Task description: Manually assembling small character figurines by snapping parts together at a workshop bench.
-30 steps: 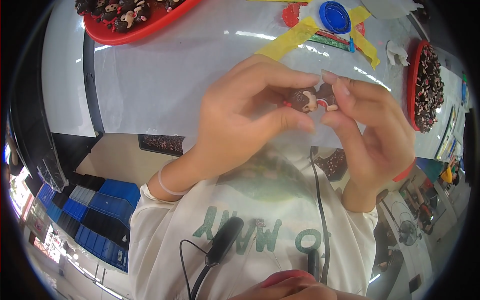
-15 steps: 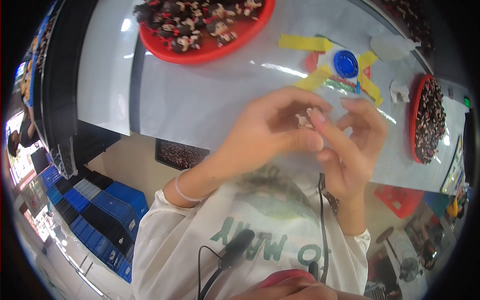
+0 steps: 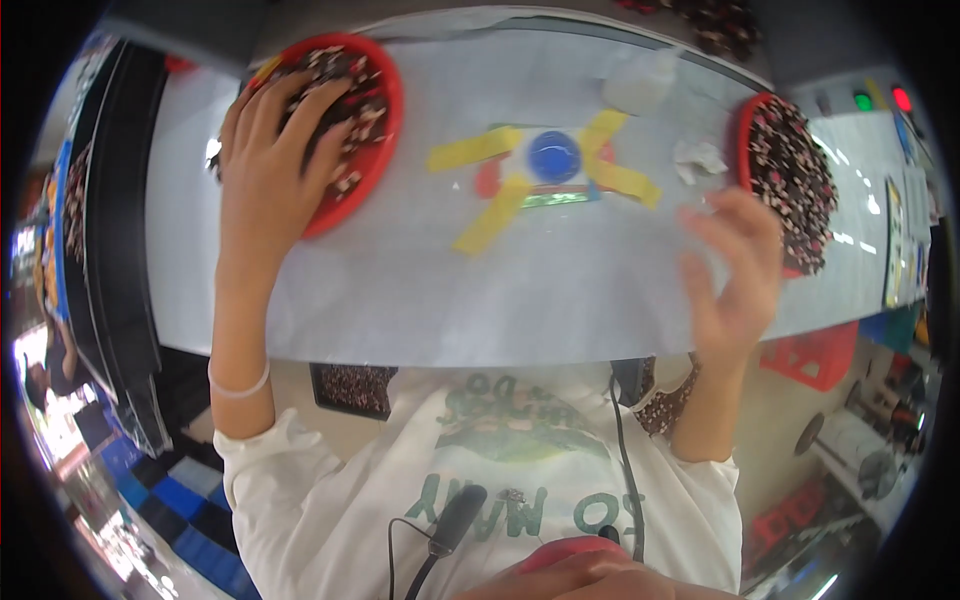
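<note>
My left hand [image 3: 265,155] lies over the round red basin [image 3: 390,125] at the left, its fingers spread on the small black, cream and red pieces [image 3: 352,72] inside. Whether a piece is under the fingertips is hidden. Out to the right, my right hand [image 3: 738,268] hovers above the table with thumb and fingers apart, slightly smeared by motion. Nothing shows in it. Beside it stands a second red basin [image 3: 746,135] heaped with similar pieces [image 3: 795,185]. Between the hands, a round blue cap-like dish [image 3: 555,157] sits amid strips of yellow tape [image 3: 490,216].
Crumpled white tissue [image 3: 700,160] lies near the right basin, and a whitish translucent item [image 3: 642,82] is farther back. Black machinery [image 3: 105,240] borders the table's left end. Below the near edge are a dark tray [image 3: 352,390] of pieces and a red plastic stool [image 3: 812,355].
My hands were together around a small pale piece near my chest. They have parted: the left has gone to the left basin, the right toward the right basin. The piece is no longer visible.
</note>
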Demonstrator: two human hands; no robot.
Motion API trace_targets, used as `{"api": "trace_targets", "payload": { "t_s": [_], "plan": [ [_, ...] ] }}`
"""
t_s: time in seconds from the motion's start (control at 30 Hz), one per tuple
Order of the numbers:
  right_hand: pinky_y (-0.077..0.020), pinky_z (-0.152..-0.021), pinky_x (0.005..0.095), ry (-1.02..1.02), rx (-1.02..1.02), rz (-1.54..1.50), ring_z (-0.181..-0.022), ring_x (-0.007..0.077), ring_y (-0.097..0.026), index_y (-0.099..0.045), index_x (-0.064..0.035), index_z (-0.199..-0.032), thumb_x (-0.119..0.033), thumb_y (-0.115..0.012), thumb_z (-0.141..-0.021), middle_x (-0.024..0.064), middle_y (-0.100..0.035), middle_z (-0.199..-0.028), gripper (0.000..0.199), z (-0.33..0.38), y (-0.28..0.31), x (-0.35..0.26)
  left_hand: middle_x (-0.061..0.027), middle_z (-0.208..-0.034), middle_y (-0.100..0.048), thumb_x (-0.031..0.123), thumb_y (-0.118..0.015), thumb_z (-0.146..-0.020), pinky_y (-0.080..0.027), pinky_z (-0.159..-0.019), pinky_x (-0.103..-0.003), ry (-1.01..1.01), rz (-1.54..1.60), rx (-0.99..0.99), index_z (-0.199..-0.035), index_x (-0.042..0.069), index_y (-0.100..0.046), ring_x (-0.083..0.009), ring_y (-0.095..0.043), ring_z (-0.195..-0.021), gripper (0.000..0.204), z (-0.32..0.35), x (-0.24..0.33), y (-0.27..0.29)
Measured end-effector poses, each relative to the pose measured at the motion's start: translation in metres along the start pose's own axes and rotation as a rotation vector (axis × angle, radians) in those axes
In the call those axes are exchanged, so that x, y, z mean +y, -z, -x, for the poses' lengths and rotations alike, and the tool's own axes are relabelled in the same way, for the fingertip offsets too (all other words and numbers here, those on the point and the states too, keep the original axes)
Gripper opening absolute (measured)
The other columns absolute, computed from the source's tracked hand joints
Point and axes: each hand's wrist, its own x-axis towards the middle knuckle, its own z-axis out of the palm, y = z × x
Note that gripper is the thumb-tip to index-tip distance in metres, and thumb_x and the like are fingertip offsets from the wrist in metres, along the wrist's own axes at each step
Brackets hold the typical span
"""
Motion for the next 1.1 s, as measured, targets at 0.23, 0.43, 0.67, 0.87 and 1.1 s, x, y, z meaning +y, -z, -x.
{"api": "trace_targets", "payload": {
  "t_s": [0.23,0.43,0.67,0.87,1.1],
  "plan": [
    [-0.0362,-0.095,0.0358,-0.191,0.002,0.412,-0.112,0.0300,-0.048,-0.055,-0.0071,-0.117,-0.001,-0.053,-0.078,0.0128,-0.052,-0.119,0.039,-0.021,0.071,0.081,-0.0089,-0.103,-0.058,0.023,-0.059,-0.081,-0.043,-0.084,-0.037,0.046,0.226,-0.179,-0.102,0.008,-0.060,-0.0284,-0.056,-0.094,0.026,-0.053,0.019,0.026],
    [-0.0421,-0.085,0.0368,-0.226,-0.158,0.509,-0.099,0.0307,-0.054,-0.058,-0.0041,-0.102,-0.003,-0.055,-0.078,0.0118,-0.058,-0.105,0.024,-0.038,0.072,0.089,-0.0166,-0.104,-0.057,0.018,-0.050,-0.087,-0.043,-0.085,-0.036,-0.299,0.608,-0.353,-0.108,0.005,-0.053,-0.0315,-0.056,-0.095,0.025,-0.178,0.088,-0.013],
    [-0.0445,-0.072,0.0380,-0.277,-0.161,0.442,-0.084,0.0309,-0.057,-0.058,-0.0018,-0.096,0.000,-0.055,-0.078,0.0124,-0.058,-0.093,0.018,-0.041,0.078,0.092,-0.0143,-0.115,-0.055,0.022,-0.057,-0.083,-0.043,-0.086,-0.037,-0.219,0.613,-0.477,-0.117,0.011,-0.050,-0.0286,-0.054,-0.104,0.036,-0.219,0.112,-0.070],
    [-0.0451,-0.073,0.0365,-0.177,0.038,0.483,-0.083,0.0328,-0.058,-0.059,-0.0028,-0.096,0.002,-0.052,-0.079,0.0130,-0.058,-0.094,0.019,-0.038,0.080,0.094,-0.0137,-0.104,-0.059,0.020,-0.060,-0.082,-0.045,-0.080,-0.039,-0.105,0.364,-0.327,-0.106,0.009,-0.055,-0.0293,-0.057,-0.093,0.027,-0.207,0.092,-0.071],
    [-0.0464,-0.070,0.0350,-0.240,-0.170,0.483,-0.080,0.0313,-0.058,-0.057,-0.0014,-0.093,0.003,-0.054,-0.077,0.0127,-0.059,-0.092,0.018,-0.038,0.083,0.094,-0.0141,-0.105,-0.058,0.014,-0.057,-0.082,-0.044,-0.085,-0.038,0.084,0.651,-0.342,-0.103,0.008,-0.059,-0.0283,-0.055,-0.098,0.022,-0.165,0.026,-0.035]
  ]
}}
